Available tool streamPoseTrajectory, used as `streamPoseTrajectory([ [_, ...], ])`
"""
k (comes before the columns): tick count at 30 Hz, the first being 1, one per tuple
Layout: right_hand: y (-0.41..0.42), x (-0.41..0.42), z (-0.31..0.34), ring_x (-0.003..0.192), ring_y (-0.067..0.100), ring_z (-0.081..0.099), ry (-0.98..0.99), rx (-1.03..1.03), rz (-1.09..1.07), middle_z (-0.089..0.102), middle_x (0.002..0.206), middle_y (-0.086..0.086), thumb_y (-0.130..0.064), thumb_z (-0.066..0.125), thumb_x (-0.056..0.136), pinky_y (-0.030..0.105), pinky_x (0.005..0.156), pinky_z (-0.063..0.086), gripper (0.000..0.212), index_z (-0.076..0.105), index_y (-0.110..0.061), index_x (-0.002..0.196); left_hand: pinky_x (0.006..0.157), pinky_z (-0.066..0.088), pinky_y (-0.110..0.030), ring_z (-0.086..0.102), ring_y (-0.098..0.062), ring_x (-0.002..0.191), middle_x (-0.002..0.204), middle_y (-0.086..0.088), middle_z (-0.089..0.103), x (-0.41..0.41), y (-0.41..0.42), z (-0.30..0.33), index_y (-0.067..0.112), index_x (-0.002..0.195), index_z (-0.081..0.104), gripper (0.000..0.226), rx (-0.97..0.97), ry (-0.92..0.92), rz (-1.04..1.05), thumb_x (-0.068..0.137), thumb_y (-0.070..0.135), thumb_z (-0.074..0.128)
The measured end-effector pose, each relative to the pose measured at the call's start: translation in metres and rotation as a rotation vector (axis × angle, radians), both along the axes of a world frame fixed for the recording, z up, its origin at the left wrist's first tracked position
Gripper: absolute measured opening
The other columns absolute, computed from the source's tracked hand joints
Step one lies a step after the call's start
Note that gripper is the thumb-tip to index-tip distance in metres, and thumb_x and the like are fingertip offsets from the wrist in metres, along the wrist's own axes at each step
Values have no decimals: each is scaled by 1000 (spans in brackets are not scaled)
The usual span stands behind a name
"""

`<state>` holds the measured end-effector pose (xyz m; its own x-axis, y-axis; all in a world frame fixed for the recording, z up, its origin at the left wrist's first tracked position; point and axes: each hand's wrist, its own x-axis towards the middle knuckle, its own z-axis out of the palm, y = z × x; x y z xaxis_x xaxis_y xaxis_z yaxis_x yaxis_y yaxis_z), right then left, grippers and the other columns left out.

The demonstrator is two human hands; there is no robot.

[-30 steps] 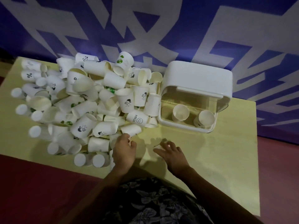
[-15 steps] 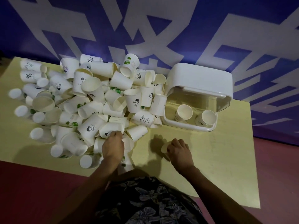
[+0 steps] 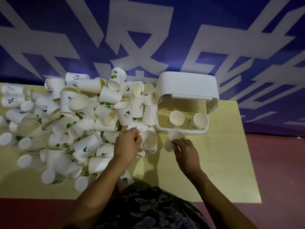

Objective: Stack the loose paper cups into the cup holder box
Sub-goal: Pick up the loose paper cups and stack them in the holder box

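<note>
A heap of loose paper cups [image 3: 79, 123] covers the counter's [image 3: 227, 162] left half, crowding up against the cup holder box [image 3: 186, 90] at the far edge. The left hand [image 3: 127, 144] pinches a cup [image 3: 148, 142] at the heap's near side. The right hand [image 3: 185, 150] grips another cup [image 3: 173, 140] just before the box, where two cups [image 3: 176, 119] stand inside.

- Some kind of staged or event room, not a home: a blue wall [image 3: 49, 38] with huge white lettering runs behind the table's far edge.
- A plain pale-yellow table [image 3: 222, 162] stands on dark red flooring [image 3: 280, 179] (lighting is dim, so finer detail is lost).
</note>
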<state>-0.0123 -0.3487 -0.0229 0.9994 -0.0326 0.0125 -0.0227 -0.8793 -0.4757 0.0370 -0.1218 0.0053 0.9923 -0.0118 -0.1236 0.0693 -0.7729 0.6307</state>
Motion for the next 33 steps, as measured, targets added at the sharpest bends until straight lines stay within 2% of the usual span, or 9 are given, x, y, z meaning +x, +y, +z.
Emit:
streamPoseTrajectory([
  [4, -29, 10, 20, 84, 26, 60, -86, 22, -103, 70, 96, 1, -8, 67, 86, 36, 59, 52, 16, 69, -16, 100, 54, 52, -40, 64, -21, 59, 61, 1, 62, 28, -44, 7, 20, 72, 53, 18, -117, 32, 10, 88, 21, 59],
  [8, -64, 24, 32, 93, 25, 60, -121, -9, -194, 69, 99, 4, -8, 63, 89, 33, 64, 52, 18, 68, -14, 105, 55, 48, -39, 58, -17, 56, 57, 1, 56, 53, -85, 18, 16, 69, 54, 19, -239, 59, 30, 87, 19, 57],
  [12, -96, 39, 33, 97, 28, 61, -139, -55, -216, 69, 102, 8, -7, 61, 91, 35, 67, 53, 18, 68, -11, 107, 58, 50, -39, 57, -20, 60, 60, 0, 59, 75, -117, 15, 16, 69, 55, 15, -234, 41, 48, 84, 20, 56],
  [16, -120, 53, 26, 99, 29, 60, -125, -50, -194, 69, 104, 8, -6, 62, 90, 37, 68, 55, 20, 68, -10, 108, 60, 49, -37, 57, -26, 64, 63, -3, 61, 90, -142, 2, 20, 68, 52, 16, -153, 44, 107, 82, 21, 57],
  [20, -134, 64, 11, 96, 27, 60, -58, -51, -125, 69, 103, 5, -5, 61, 90, 37, 65, 55, 21, 68, -12, 108, 60, 48, -36, 58, -29, 67, 67, -7, 64, 98, -150, -17, 15, 70, 56, 13, -56, 59, 135, 82, 17, 59],
  [24, -144, 78, -5, 90, 27, 61, 48, -99, -40, 70, 97, 2, -3, 60, 87, 28, 59, 47, 24, 70, -15, 105, 58, 43, -31, 58, -28, 63, 65, -8, 64, 103, -159, -36, 11, 71, 60, 13, 9, 115, 147, 82, 17, 60],
  [28, -148, 88, -18, 77, 31, 61, 107, -150, 63, 69, 83, 5, -2, 62, 84, 31, 54, 47, 23, 73, -16, 98, 61, 38, -28, 62, -29, 67, 68, -10, 68, 111, -169, -56, 13, 72, 66, 15, 107, 140, 108, 84, 20, 61],
  [31, -148, 94, -26, 70, 33, 61, 132, -178, 124, 67, 76, 6, -4, 64, 82, 31, 53, 46, 19, 73, -16, 94, 62, 46, -30, 63, -33, 71, 71, -11, 69, 114, -170, -67, 12, 77, 66, 19, 246, 159, 40, 87, 25, 56],
  [33, -147, 97, -30, 73, 33, 62, 132, -204, 142, 68, 79, 6, -5, 65, 82, 33, 58, 48, 19, 72, -17, 96, 66, 49, -33, 63, -34, 75, 75, -12, 69, 115, -170, -68, 13, 82, 67, 21, 315, 169, -7, 89, 29, 54],
])
